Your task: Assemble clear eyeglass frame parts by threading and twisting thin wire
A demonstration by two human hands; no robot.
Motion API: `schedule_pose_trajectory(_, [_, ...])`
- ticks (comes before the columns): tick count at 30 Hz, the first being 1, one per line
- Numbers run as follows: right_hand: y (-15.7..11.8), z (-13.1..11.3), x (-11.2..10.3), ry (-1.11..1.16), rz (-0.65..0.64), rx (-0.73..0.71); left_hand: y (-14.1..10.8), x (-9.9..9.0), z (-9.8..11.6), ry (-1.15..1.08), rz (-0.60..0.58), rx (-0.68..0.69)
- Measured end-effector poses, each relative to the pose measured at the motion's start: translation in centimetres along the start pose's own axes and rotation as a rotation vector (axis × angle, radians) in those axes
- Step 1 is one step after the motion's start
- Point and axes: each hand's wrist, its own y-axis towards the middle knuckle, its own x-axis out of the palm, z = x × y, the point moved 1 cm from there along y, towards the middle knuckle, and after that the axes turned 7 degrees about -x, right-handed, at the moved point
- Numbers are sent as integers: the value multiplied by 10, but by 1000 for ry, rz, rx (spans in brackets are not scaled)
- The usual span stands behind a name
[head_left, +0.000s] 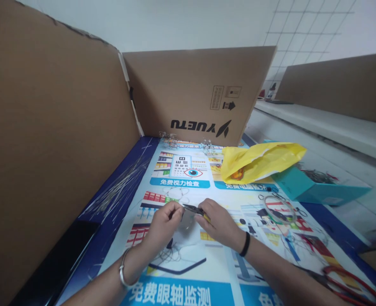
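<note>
Near the middle of the printed sheet (207,263), my left hand (168,221) is closed in a pinch; what it holds is too small to make out. Close to its fingertips is the dark tip of a pair of pliers (192,208). My right hand (218,223) is wrapped round the pliers' handles, part of which show yellow. A tangle of thin wire (169,254) lies below my left hand, and a looped wire piece (172,194) lies just above it.
Straight wires (119,187) lie at left beside a black object (66,259). Cardboard panels (188,89) stand behind and left. A yellow bag (264,159), a teal box (322,191), a wire coil (279,208) and red-handled scissors (344,280) are at right.
</note>
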Motion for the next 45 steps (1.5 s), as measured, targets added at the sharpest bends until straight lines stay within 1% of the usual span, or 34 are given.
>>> schedule_pose_trajectory(5, [1,-1,0,40,-47,-12,-3,0,4,57,20,77])
schedule_pose_trajectory(9, [2,-2,-2,18,-99,-4,-6,-1,5,84,24,130])
schedule_pose_trajectory(14, [1,-4,-1,-69,-132,8,-7,-1,6,115,23,136])
schedule_pose_trajectory(19, [0,-5,1,-112,-140,14,-6,1,3,12,-15,70])
schedule_pose_trajectory(25, [-1,-2,3,-117,-125,-8,-5,6,-3,-260,-132,-91])
schedule_pose_trajectory(28, [-1,-1,4,-129,-115,-18,-5,8,-3,-370,-165,-150])
schedule_pose_trajectory(34, [-1,0,2,-108,-99,-12,-5,11,1,-561,-264,-161])
schedule_pose_trajectory(40, [-1,3,0,-40,-56,37,-6,10,5,-577,-260,-162])
schedule_pose_trajectory(45, [1,5,-1,-7,-55,50,-7,8,4,-518,-183,-195])
